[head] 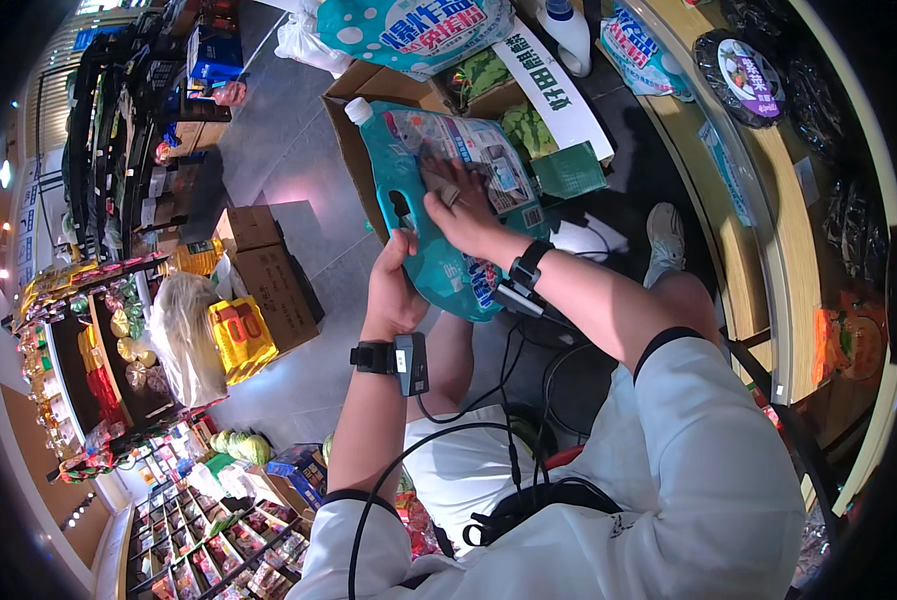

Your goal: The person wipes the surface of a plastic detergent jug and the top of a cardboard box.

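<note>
A large teal plastic refill pouch (448, 247) with a white screw cap (358, 111) and a cut-out handle lies tilted before me, over an open cardboard box. My left hand (394, 289) grips its lower left edge, the thumb by the handle hole. Across the printed panel my right hand (460, 202) lies flat, fingers spread. A small tan patch shows at those fingers; I cannot tell whether it is a cloth or a bandage. Both wrists wear black straps with small cabled devices. Watermelons (525, 131) show in the box (360, 82) behind the pouch.
Another teal pouch (418, 30) stands beyond the box, near a white bottle (568, 34). A wooden shelf edge (801, 300) runs along my right. Cartons (272, 277), a yellow bag (242, 337) and stocked shelves are at left. Black cables (508, 390) hang across my lap.
</note>
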A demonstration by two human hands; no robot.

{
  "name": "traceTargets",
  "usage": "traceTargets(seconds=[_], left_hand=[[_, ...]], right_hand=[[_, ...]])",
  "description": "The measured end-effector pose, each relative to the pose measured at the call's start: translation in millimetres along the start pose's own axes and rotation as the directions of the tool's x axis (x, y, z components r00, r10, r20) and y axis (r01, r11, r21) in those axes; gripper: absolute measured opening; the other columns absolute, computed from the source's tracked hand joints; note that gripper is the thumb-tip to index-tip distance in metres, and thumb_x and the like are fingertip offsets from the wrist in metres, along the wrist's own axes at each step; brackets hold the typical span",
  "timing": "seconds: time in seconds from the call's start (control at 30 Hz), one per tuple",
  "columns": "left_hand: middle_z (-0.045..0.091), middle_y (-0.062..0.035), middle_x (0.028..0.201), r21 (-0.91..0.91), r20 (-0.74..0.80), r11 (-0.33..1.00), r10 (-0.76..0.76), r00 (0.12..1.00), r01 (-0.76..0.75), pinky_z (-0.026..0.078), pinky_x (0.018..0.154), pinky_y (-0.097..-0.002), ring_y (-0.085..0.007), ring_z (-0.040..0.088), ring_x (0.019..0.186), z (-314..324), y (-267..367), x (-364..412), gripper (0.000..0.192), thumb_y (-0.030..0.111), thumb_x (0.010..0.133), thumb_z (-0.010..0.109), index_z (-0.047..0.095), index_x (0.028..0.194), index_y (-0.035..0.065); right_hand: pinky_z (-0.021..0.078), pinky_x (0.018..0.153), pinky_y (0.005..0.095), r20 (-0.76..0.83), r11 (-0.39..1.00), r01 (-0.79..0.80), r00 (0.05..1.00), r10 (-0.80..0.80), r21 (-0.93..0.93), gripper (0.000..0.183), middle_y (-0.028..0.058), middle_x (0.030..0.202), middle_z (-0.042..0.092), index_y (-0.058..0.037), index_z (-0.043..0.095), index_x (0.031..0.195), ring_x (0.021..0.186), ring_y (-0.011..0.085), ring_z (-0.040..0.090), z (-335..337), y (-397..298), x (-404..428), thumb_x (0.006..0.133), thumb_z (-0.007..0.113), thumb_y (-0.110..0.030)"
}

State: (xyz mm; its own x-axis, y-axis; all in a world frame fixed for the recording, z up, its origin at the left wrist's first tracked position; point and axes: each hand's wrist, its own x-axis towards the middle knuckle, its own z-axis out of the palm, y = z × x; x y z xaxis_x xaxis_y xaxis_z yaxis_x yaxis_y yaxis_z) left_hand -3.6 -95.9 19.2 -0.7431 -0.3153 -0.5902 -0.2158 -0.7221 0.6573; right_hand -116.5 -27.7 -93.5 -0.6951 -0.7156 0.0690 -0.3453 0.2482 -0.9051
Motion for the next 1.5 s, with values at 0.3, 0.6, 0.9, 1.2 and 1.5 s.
traceTargets(seconds=[0.3,0.6,0.9,1.2,1.5], left_hand=[[0.056,-0.0041,0.099,0.021,0.023,1.000,0.022,0.999,-0.023,0.047,0.092,-0.0420,-0.0228,0.057,0.102,-17.5,0.5,-2.8,0.034,0.040,0.098,0.051,0.046,0.082,0.0105],[0.056,-0.0050,0.099,-0.071,-0.026,0.997,0.033,0.999,-0.035,0.046,0.093,-0.0432,-0.0245,0.056,0.104,-12.3,-3.4,-8.2,0.036,0.040,0.098,0.051,0.045,0.079,0.0107],[0.057,-0.0043,0.101,0.077,-0.181,0.997,-0.012,0.983,0.026,0.049,0.088,-0.0393,-0.0215,0.057,0.097,-29.4,4.0,-1.6,0.035,0.034,0.098,0.053,0.041,0.073,0.0124],[0.055,0.0005,0.085,0.602,-0.254,0.797,0.251,0.934,-0.050,0.044,0.067,-0.0274,-0.0112,0.053,0.076,-18.6,31.6,8.2,0.023,0.024,0.094,0.060,0.056,0.110,0.0077],[0.059,-0.0034,0.089,0.426,-0.272,0.896,-0.009,0.962,0.129,0.045,0.062,-0.0269,-0.0144,0.054,0.071,-16.7,61.4,30.7,0.024,0.010,0.093,0.053,0.053,0.117,0.0078]], right_hand=[[0.0086,0.118,0.0481,0.021,0.984,0.174,0.985,-0.173,-0.040,0.064,0.0128,0.158,0.018,-0.0142,0.025,0.151,0.145,0.0351,0.014,-7.9,8.2,-15.9,0.096,0.044,-0.040],[0.0089,0.118,0.0466,-0.162,0.941,-0.029,0.986,-0.028,-0.337,0.061,0.0108,0.158,0.021,-0.0088,0.032,0.148,0.145,0.0310,0.016,0.1,51.2,-21.2,0.097,0.041,-0.041],[0.0414,0.098,0.0420,-0.103,0.790,-0.439,0.845,0.525,0.429,0.062,0.0269,0.125,0.056,0.0013,0.046,0.133,0.118,0.0421,0.052,-14.5,119.9,1.8,0.098,0.037,-0.048],[0.0359,0.106,0.0447,-0.305,0.983,-0.186,0.936,0.175,-0.007,0.059,0.0226,0.143,0.042,-0.0034,0.039,0.141,0.125,0.0409,0.046,-3.1,115.9,-5.8,0.095,0.044,-0.040],[0.0133,0.115,0.0555,-0.119,0.954,-0.125,0.988,0.096,-0.272,0.062,0.0089,0.157,0.021,-0.0162,0.030,0.149,0.141,0.0458,0.017,5.3,60.7,-27.0,0.095,0.043,-0.045]])
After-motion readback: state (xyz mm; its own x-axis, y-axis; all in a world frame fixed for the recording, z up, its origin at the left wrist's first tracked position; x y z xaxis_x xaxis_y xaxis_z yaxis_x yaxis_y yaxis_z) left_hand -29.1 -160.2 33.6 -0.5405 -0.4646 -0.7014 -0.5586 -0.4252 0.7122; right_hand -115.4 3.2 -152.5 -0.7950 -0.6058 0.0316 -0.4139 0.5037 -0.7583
